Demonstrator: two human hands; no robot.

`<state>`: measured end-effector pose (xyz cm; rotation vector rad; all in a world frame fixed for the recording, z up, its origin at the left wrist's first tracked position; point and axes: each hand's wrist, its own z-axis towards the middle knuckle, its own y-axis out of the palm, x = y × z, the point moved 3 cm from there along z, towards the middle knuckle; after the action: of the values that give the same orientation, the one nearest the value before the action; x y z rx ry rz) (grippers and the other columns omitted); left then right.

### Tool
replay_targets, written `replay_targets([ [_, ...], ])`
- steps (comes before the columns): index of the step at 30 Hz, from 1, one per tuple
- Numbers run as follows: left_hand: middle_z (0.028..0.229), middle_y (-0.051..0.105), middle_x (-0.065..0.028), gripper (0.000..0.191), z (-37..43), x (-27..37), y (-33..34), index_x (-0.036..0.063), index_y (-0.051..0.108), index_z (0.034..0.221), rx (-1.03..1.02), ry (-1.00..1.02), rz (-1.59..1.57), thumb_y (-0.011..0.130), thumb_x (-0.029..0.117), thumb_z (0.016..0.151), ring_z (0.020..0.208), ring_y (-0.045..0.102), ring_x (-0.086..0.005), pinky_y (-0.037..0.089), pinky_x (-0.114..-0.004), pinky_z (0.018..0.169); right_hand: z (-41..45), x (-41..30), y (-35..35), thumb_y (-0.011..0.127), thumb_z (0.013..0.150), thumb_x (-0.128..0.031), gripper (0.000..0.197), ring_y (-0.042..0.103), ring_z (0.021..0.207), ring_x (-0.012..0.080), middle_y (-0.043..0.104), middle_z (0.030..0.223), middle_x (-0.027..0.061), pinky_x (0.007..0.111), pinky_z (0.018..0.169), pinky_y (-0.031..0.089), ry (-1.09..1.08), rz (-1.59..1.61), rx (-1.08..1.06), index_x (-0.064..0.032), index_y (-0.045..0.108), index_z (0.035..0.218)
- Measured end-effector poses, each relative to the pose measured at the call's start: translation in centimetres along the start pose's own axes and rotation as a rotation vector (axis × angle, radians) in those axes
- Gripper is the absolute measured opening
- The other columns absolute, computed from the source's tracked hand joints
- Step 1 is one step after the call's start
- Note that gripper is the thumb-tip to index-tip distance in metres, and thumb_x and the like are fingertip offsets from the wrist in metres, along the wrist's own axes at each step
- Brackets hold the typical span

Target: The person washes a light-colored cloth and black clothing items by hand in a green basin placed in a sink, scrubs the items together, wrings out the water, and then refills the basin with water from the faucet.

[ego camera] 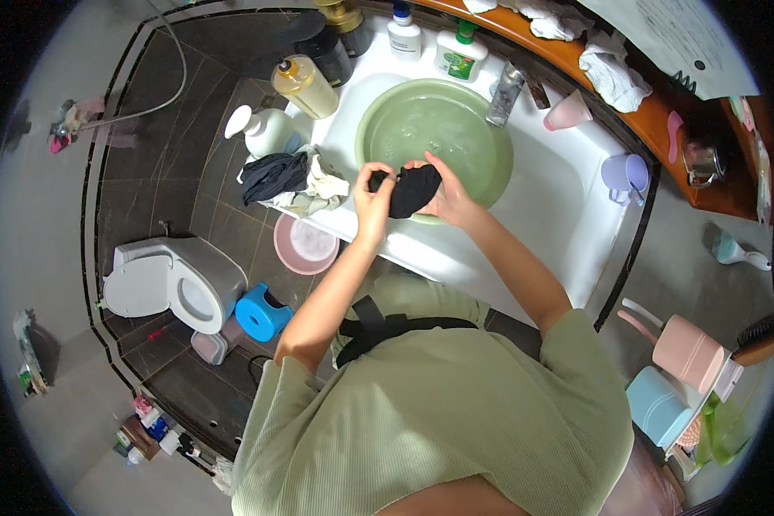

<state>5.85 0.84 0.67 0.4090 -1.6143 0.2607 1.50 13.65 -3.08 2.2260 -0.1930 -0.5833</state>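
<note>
Both hands hold a piece of black cloth (414, 192) above the front rim of a green plastic basin (504, 169). My left hand (373, 200) pinches its left end between thumb and fingers. Under its right side, my right hand (453, 193) grips the cloth with the palm turned up. What sort of garment it is, I cannot tell. Water with some bubbles (426, 132) stands in the basin, which sits in a white sink (555, 213). Left of my hands, a dark bunched cloth (274, 177) and a cream cloth (326, 180) lie on the sink's corner.
Behind the basin stand a white pump bottle (461, 58) with a green top and a white bottle (404, 39). A yellowish bottle (306, 87) is at left, a purple cup (624, 173) at right. On the floor are a pink basin (284, 248), a blue stool (258, 316) and a toilet (197, 303).
</note>
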Motion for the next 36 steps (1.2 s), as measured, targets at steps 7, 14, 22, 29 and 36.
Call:
replay_targets([
  [7, 0.113, 0.035, -0.0119, 0.069, -0.1, 1.5, -4.7, 0.0093, 0.038, 0.119, -0.122, -0.188, 0.004, 0.076, 0.019, 0.062, 0.107, 0.038, -0.0236, 0.034, -0.032, 0.092, -0.9, -0.5, 3.9, 0.062, 0.076, -0.013, 0.05, 0.053, 0.101, 0.0227, 0.047, 0.115, 0.0066, 0.04, 0.083, 0.046, -0.205, -0.192, -0.153, -0.0172, 0.041, 0.12],
  [14, 0.101, 0.053, -0.0095, 0.061, 1.1, 7.1, -9.9, 0.002, 0.04, 0.117, -0.349, -0.077, 0.353, 0.074, 0.008, 0.066, 0.093, 0.051, -0.0147, 0.042, -0.026, 0.081, 0.3, -0.4, 9.9, 0.075, 0.062, -0.015, 0.077, 0.043, 0.112, 0.0224, 0.043, 0.122, 0.0087, 0.033, 0.095, 0.033, -0.729, -0.895, -0.01, -0.0099, 0.035, 0.127],
  [22, 0.095, 0.056, -0.0038, 0.039, 4.7, 12.2, -18.6, 0.0015, 0.055, 0.092, -0.191, 0.093, 0.228, 0.062, -0.006, 0.055, 0.093, 0.052, -0.0138, 0.038, -0.025, 0.085, 1.3, 0.6, 18.8, 0.078, 0.06, -0.019, 0.073, 0.051, 0.102, 0.0274, 0.052, 0.109, 0.0144, 0.035, 0.087, 0.038, -0.808, -1.24, 0.029, -0.0125, 0.038, 0.12],
  [29, 0.105, 0.053, -0.0082, 0.051, 8.8, 11.5, -24.5, 0.004, 0.052, 0.11, -0.033, 0.075, 0.187, 0.059, -0.006, 0.061, 0.096, 0.051, -0.0169, 0.038, -0.029, 0.088, 4.7, 2.1, 22.0, 0.075, 0.057, -0.02, 0.064, 0.056, 0.086, 0.0291, 0.054, 0.093, 0.0103, 0.038, 0.069, 0.046, -1.097, -1.619, 0.24, -0.0151, 0.043, 0.113],
  [36, 0.128, 0.026, -0.0169, 0.07, 10.6, 0.2, -29.6, 0.0189, 0.036, 0.13, -0.089, -0.06, 0.665, 0.072, 0.032, 0.071, 0.115, 0.036, -0.031, 0.035, -0.039, 0.096, 8.3, 5.5, 18.1, 0.074, 0.055, -0.019, 0.073, 0.042, 0.101, 0.0351, 0.041, 0.114, 0.0166, 0.044, 0.088, 0.036, -1.014, -1.705, 0.285, -0.0231, 0.045, 0.122],
])
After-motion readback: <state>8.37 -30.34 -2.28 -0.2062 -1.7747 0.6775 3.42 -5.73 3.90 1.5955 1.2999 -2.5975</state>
